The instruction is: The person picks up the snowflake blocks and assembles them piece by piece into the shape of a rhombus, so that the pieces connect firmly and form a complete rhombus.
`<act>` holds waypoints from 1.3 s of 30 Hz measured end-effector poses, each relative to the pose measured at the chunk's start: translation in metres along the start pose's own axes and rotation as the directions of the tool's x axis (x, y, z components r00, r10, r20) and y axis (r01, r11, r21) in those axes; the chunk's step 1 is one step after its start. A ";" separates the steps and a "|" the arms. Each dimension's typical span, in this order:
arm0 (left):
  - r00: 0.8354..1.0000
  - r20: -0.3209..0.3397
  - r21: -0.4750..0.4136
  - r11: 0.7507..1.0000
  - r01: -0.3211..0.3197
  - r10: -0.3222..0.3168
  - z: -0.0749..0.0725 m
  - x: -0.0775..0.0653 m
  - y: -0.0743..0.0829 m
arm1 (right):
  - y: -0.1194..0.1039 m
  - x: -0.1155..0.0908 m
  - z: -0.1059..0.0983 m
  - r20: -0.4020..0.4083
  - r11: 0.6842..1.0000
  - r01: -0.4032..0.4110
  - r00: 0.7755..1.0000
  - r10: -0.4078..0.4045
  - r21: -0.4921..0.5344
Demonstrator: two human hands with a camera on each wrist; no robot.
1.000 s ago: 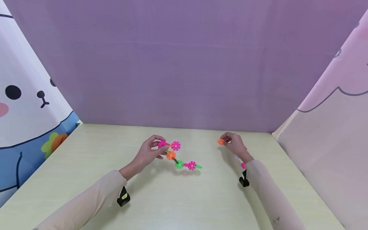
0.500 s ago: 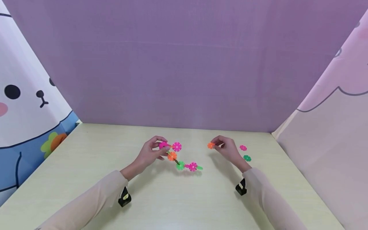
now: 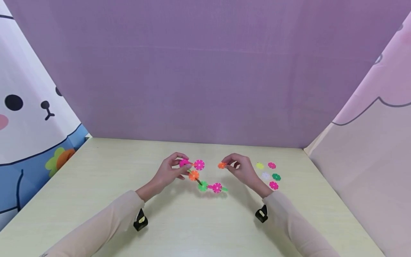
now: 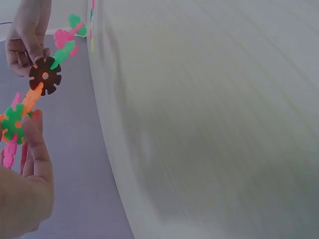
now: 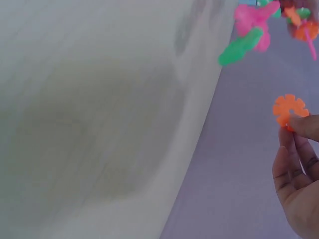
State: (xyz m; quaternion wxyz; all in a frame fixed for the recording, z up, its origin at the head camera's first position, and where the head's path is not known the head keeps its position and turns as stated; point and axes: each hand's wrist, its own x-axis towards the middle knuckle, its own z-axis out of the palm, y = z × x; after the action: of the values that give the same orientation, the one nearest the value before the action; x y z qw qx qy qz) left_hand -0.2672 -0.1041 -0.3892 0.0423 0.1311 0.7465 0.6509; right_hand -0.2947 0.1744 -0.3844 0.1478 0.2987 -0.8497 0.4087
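Observation:
My left hand (image 3: 169, 171) pinches a chain of notched plastic snowflake discs (image 3: 194, 175) by one of its pink and green pieces. From the fingers the chain hangs above the table, through orange, brown, green and pink discs to a green end piece (image 3: 224, 189). A pink disc (image 3: 199, 165) sticks out to the right of the fingertips. My right hand (image 3: 243, 169) pinches a loose orange notched disc (image 3: 221, 165) between thumb and fingertips, a short gap right of the chain. In the right wrist view the orange disc (image 5: 289, 109) shows its slots plainly.
Right of my right hand, several loose discs lie on the pale wooden table (image 3: 205, 228): yellow (image 3: 260, 165), white (image 3: 265, 176), dark green (image 3: 276, 177) and pink (image 3: 272, 165). A purple panel (image 3: 205, 71) rises at the table's back edge.
My right hand has moved left with the orange disc toward the chain, uncovering the loose discs on the right. The left hand and chain have shifted only slightly right.

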 end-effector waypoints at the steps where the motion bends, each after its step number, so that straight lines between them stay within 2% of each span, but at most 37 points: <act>1: 1.000 0.001 0.000 1.000 0.000 0.000 0.000 0.000 0.000 | -0.002 0.001 0.002 0.000 1.000 0.007 1.000 -0.007 0.007; 8: 1.000 0.001 0.002 1.000 0.003 -0.003 0.002 0.000 0.000 | -0.017 0.004 0.013 -0.012 0.995 0.092 0.996 -0.091 0.050; 15: 1.000 -0.003 0.008 1.000 0.007 -0.007 0.004 -0.001 0.002 | -0.026 0.008 0.022 -0.031 0.987 0.163 0.986 -0.162 0.012; 24: 1.000 -0.004 0.012 1.000 0.017 -0.017 0.005 -0.003 0.002 | -0.029 0.008 0.031 -0.039 0.981 0.192 0.981 -0.192 -0.021; 32: 1.000 0.010 0.030 0.999 0.019 -0.019 0.007 -0.014 0.025 | -0.030 0.007 0.031 -0.053 0.977 0.215 0.975 -0.215 -0.006; 39: 1.000 0.001 0.040 0.999 0.021 -0.021 0.007 -0.015 0.027 | -0.029 0.005 0.032 -0.070 0.974 0.226 0.972 -0.226 -0.003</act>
State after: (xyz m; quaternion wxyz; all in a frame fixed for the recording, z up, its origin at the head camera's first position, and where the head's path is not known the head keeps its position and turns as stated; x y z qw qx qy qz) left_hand -0.2476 -0.0981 -0.3655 0.0471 0.1247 0.7606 0.6354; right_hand -0.2804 0.1331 -0.3843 0.2225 0.3793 -0.8034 0.4013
